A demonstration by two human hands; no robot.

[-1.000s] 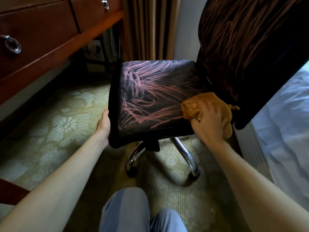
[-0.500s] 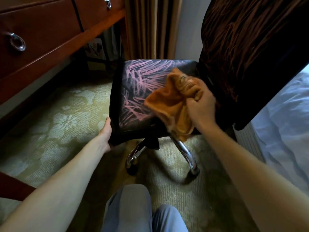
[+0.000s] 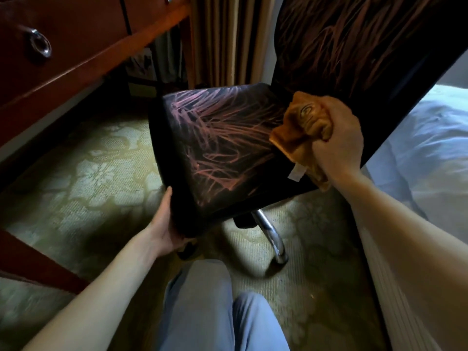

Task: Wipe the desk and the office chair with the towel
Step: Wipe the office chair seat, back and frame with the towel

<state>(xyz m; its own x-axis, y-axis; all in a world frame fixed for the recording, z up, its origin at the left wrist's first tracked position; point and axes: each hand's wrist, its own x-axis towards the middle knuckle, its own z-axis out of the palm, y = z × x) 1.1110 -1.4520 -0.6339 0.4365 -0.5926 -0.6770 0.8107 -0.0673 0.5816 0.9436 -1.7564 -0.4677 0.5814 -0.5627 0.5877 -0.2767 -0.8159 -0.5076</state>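
The office chair has a dark seat (image 3: 217, 150) with pink streaks and a dark backrest (image 3: 354, 46) rising at the upper right. My right hand (image 3: 339, 143) grips a bunched orange towel (image 3: 301, 127) at the seat's back right, where seat meets backrest; a white tag hangs from the towel. My left hand (image 3: 164, 224) holds the seat's front left corner, fingers under the edge. The wooden desk (image 3: 83, 46) with its drawer fronts fills the upper left.
A chrome chair leg (image 3: 271, 234) curves down to the patterned carpet (image 3: 83, 178). Curtains (image 3: 228, 39) hang behind the chair. A white bed (image 3: 425, 153) lies at the right. My knees (image 3: 217, 310) in blue trousers are at the bottom centre.
The seat has swung so its front corner points toward me. My right hand lifted the towel off the seat's near right, across the middle, and now bunches it at the back right.
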